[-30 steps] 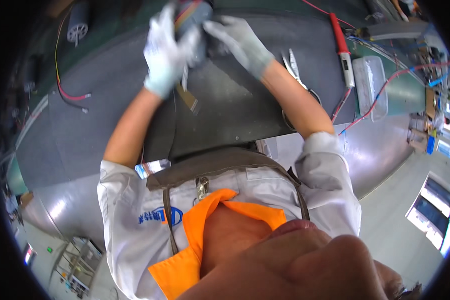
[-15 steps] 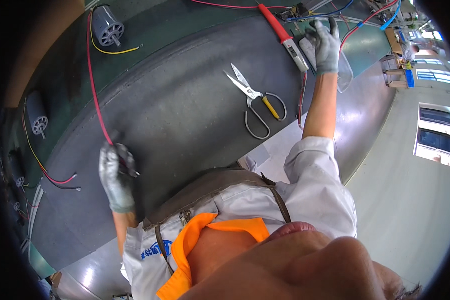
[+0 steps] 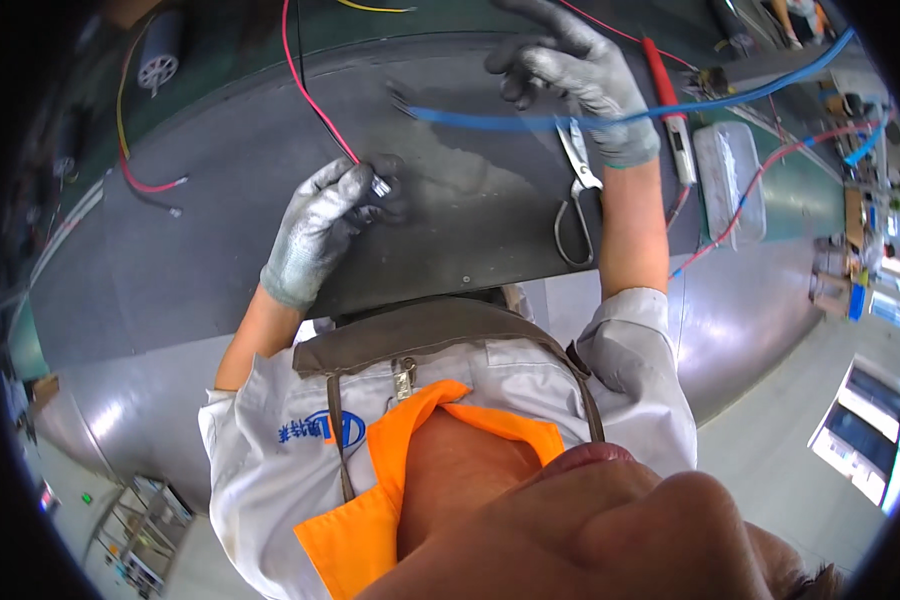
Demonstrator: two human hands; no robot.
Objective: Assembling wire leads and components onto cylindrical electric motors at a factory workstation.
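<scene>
Both of my hands wear grey-coated work gloves. My left hand [image 3: 315, 235] is closed in a pinch on a red wire [image 3: 312, 100] and a black wire beside it, near their ends. Bright ends [image 3: 381, 186] stick out past the fingertips. Higher up, my right hand [image 3: 595, 85] has its fingers spread, some slightly bent, with nothing visible gripped. A blue cable [image 3: 470, 121] crosses in front of that hand near the wrist; its dark, blurred end lies to the left. Scissors [image 3: 582, 175] rest on the dark mat, partly hidden by my right forearm.
A red-and-white stick-shaped tool [image 3: 660, 80] with a cord lies right of my right hand, beside a clear plastic box [image 3: 730, 185]. At the upper left stands a grey motor [image 3: 160, 55]; red and yellow wires [image 3: 135, 180] run nearby. Another red cable [image 3: 760, 180] hangs at the right.
My left hand has moved up and right with the wires. My right hand has shifted left, away from the clear box. The blue cable now stretches across it. The whole view has turned.
</scene>
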